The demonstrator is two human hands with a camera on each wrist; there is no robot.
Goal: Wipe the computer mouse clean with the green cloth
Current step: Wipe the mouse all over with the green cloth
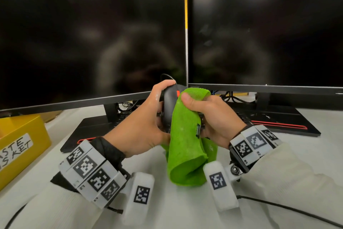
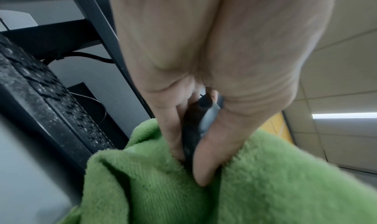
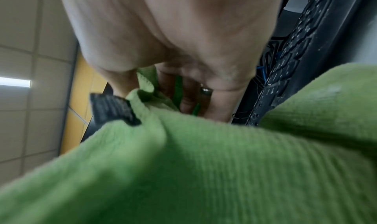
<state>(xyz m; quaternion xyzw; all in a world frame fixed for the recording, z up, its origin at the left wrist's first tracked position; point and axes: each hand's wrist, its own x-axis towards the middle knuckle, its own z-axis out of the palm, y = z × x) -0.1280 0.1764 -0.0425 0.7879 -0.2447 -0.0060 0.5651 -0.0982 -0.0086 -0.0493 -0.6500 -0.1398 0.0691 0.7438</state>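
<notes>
A black computer mouse with an orange wheel is lifted off the desk, gripped by my left hand with fingers curled over its front. Its cord rises behind. My right hand grips the green cloth and presses it with the thumb against the mouse's right side. The cloth hangs down in a fold to the desk. In the left wrist view the thumb and fingers clamp the dark mouse above the cloth. The right wrist view is mostly cloth, with its black tag showing.
Two dark monitors stand close behind on black bases. A keyboard lies under the hands. A yellow labelled box sits at the left. A black cable runs over the white desk at the lower right.
</notes>
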